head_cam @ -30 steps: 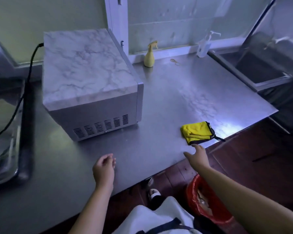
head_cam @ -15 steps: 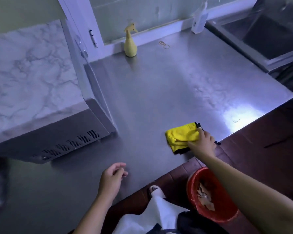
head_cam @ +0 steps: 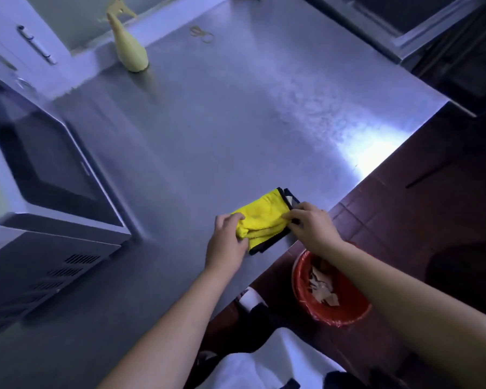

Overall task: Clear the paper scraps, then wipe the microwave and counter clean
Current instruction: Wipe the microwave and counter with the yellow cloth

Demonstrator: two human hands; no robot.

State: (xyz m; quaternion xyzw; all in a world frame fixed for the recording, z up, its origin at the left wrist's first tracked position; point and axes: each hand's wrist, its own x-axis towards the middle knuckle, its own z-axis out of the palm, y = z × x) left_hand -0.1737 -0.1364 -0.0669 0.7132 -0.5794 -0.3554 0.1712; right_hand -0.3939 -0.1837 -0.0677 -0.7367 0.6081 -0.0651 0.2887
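Steel counter [head_cam: 236, 113] is seen with the microwave [head_cam: 40, 192] at left. Near its right edge, a folded yellow cloth [head_cam: 260, 217] is pinched by the left hand [head_cam: 226, 242] and right hand [head_cam: 312, 226]. Paper scraps [head_cam: 321, 287] are held in the red bin [head_cam: 348, 315] below.

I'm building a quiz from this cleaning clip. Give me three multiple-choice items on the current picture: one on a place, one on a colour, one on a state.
1. Where are the paper scraps?
A. In the red bin on the floor
B. On top of the microwave
C. Beside the spray bottle

2. What colour is the cloth's main face?
A. White
B. Yellow
C. Green

3. How is the cloth handled?
A. It lies untouched
B. Only one hand holds it
C. Both hands hold it on the counter

Answers: 1 A, the paper scraps lie inside the red bin below the counter edge. 2 B, the cloth is yellow with dark trim. 3 C, the left hand and right hand each grip an end.
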